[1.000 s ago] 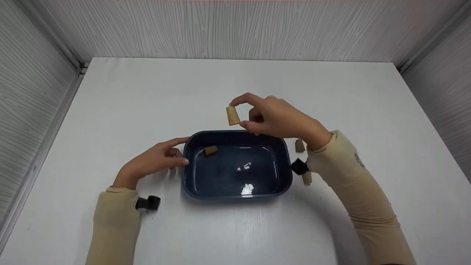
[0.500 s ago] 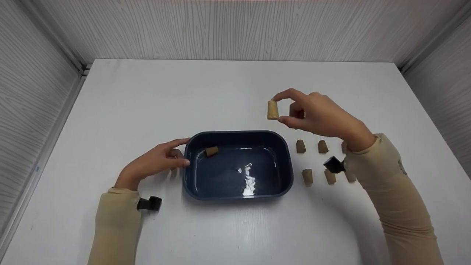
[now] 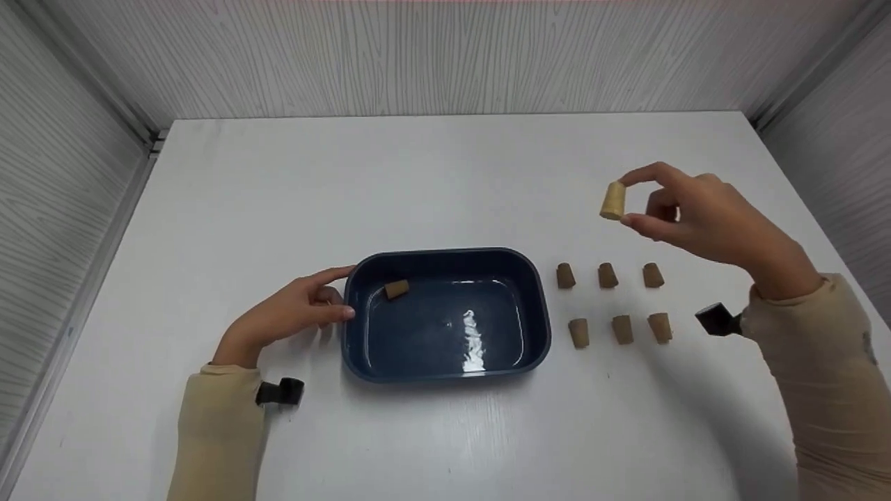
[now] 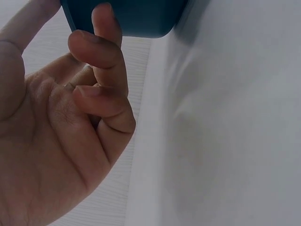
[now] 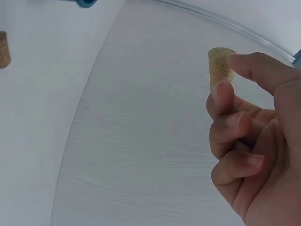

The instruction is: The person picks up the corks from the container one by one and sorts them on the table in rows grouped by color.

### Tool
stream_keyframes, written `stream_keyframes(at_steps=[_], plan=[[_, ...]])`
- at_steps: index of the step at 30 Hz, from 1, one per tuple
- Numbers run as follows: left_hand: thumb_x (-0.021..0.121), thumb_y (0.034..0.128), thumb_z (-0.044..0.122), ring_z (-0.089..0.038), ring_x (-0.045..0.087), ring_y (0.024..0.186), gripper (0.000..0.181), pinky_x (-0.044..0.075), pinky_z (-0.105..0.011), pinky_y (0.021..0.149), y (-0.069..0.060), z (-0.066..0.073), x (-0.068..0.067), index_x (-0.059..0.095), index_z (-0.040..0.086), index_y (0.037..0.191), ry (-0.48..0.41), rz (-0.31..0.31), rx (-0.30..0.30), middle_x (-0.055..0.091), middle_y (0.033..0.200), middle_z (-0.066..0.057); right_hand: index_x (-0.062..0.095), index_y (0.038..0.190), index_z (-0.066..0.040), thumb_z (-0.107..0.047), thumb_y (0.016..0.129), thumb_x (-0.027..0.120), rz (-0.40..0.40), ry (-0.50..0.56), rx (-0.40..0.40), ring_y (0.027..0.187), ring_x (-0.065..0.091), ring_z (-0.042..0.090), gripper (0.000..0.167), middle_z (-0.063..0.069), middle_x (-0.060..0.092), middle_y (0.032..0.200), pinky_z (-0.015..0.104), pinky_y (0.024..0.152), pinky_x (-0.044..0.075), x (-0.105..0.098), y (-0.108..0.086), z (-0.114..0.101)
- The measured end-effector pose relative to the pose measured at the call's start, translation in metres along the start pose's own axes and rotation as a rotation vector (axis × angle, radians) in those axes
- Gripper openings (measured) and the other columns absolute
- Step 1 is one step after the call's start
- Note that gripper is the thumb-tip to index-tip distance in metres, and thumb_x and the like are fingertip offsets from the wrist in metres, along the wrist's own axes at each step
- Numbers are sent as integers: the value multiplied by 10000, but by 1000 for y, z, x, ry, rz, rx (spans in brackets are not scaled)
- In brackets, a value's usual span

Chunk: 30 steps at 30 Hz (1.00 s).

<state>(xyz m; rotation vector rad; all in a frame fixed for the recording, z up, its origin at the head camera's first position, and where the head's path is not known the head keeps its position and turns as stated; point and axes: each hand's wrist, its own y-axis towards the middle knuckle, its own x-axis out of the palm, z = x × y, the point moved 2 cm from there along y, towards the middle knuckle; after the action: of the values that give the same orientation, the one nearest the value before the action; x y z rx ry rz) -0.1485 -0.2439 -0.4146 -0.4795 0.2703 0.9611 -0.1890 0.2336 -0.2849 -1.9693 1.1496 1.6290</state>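
My right hand pinches a tapered cork stopper between thumb and index finger, above the table to the right of a dark blue plastic bin. In the right wrist view, the held stopper shows a pale, speckled side, and the other fingers are curled below it. My left hand touches the bin's left side, its thumb and index finger apart along the rim. In the left wrist view, its remaining fingers are loosely bent. One brown cork stopper lies inside the bin, near its back left corner.
Right of the bin, several cork stoppers stand in two rows; a back-row stopper and a front-row stopper are among them. The white table is bounded by a panel wall behind and walls at both sides.
My right hand has carried the pinched stopper rightward, from above the bin's back edge to beyond the rows, which are now uncovered. The left hand and the bin stay nearly in place.
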Motion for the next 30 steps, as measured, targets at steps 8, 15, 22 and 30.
stream_keyframes(at_steps=[8,15,22,30], plan=[[653,926,256,-101,479,711,676,411,-264,667,-1,-7,-3,329,123,1504,-8,4,-2,571,845,-17,481,1296,-100,-62,912,646,-17,-4,120,485,326,-22,420,-97,550,636,201,468,309,6,-41,38],[649,930,250,-104,477,722,665,407,-258,670,0,-6,-2,334,132,1504,-10,-6,4,572,852,-18,482,1294,-76,-39,917,623,18,12,200,486,346,-13,404,-89,555,631,195,468,310,9,-82,58],[654,925,281,-130,489,766,672,411,-272,704,1,-1,-4,338,161,1505,12,5,-11,594,887,-18,485,1296,-77,-59,919,634,40,-4,266,490,344,-3,406,-126,535,609,203,457,298,17,-115,72],[651,928,286,-113,486,731,700,431,-295,703,1,2,-4,306,129,1516,4,3,-20,592,881,-13,485,1281,-85,-56,918,635,0,68,331,523,397,2,394,-160,514,603,210,479,312,33,-146,88]])
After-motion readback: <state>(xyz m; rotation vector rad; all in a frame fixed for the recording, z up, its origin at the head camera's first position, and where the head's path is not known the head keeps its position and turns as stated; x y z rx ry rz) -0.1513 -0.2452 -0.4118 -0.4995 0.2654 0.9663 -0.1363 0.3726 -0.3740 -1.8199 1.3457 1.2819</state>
